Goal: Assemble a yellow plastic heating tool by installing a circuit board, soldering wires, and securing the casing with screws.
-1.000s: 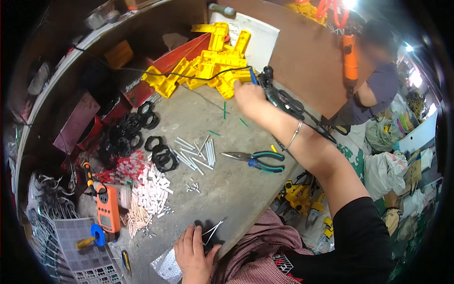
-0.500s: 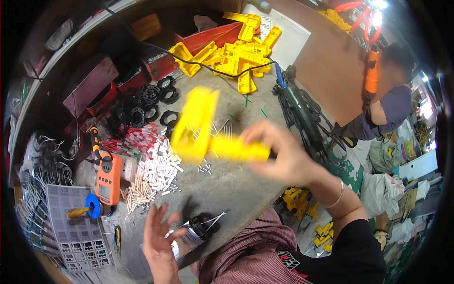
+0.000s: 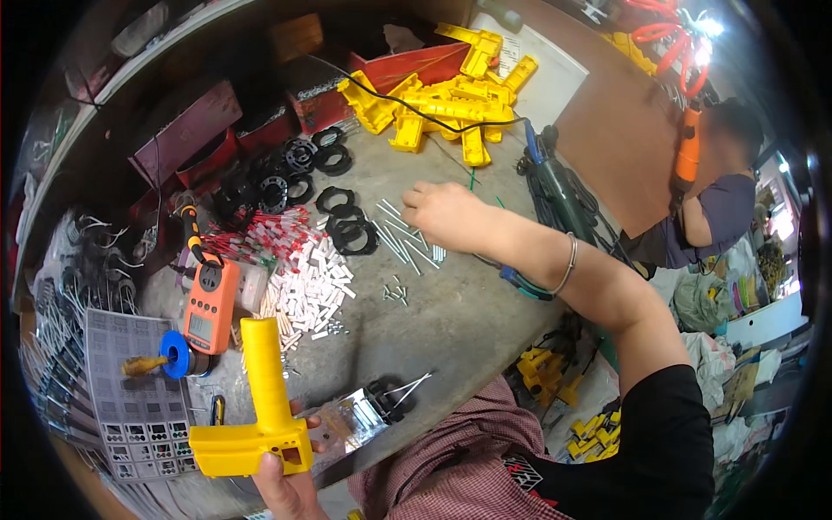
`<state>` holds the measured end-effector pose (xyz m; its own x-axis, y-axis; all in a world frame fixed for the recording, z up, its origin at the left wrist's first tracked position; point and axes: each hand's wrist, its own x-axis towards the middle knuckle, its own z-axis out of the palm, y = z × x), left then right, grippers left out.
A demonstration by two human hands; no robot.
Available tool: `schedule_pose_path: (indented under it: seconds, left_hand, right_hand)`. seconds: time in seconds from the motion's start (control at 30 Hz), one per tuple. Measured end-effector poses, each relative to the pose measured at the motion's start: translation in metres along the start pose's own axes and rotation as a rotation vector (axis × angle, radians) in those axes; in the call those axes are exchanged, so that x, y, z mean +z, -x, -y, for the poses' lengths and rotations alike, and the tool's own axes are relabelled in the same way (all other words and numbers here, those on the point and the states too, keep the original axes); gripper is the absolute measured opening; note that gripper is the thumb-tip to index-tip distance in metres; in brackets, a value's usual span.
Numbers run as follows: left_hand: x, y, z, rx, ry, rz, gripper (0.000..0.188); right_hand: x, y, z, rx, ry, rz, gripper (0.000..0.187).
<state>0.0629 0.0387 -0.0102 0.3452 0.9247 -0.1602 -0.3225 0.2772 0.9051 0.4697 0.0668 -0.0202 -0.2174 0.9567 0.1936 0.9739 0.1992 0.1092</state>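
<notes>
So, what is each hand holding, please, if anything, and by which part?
Left hand: yellow housing, by the crosspiece's right end. Right hand: at rods; cannot tell whether it holds any.

Left hand [image 3: 293,492] at lower left, thumb [image 3: 270,469] opposed to fingers [image 3: 314,422], gripping. Right forearm [image 3: 529,247] slants in from lower right, elbow [image 3: 643,322] bent; right hand [image 3: 444,217] mid-frame, back uppermost.

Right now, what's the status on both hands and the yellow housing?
Left hand holds yellow housing. Right hand at metal rods, grip unclear. Right forearm partly hides teal-handled tool.
</notes>
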Motion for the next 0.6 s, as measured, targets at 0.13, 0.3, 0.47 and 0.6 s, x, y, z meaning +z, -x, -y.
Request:
schedule_pose_path:
  seconds: [0.13,0.3,0.47,0.6]
  left_hand:
    - [-0.005,0.0,0.0,-0.016,0.04,-0.006,0.073]
    - [0.008,-0.004,-0.005,-0.028,-0.004,0.041,0.074]
    - [0.014,-0.002,-0.002,-0.029,-0.024,0.105,0.074]
    - [0.022,0.0,0.001,-0.026,0.051,0.027,0.071]
  right_hand:
    - [-0.017,-0.019,-0.007,0.202,-0.173,0.081,0.012]
    - [-0.007,-0.062,-0.019,0.355,-0.143,0.404,0.02]
    - [0.006,-0.094,-0.015,0.383,-0.174,0.476,0.027]
    - [0.017,-0.085,-0.005,0.45,-0.264,0.274,0.035]
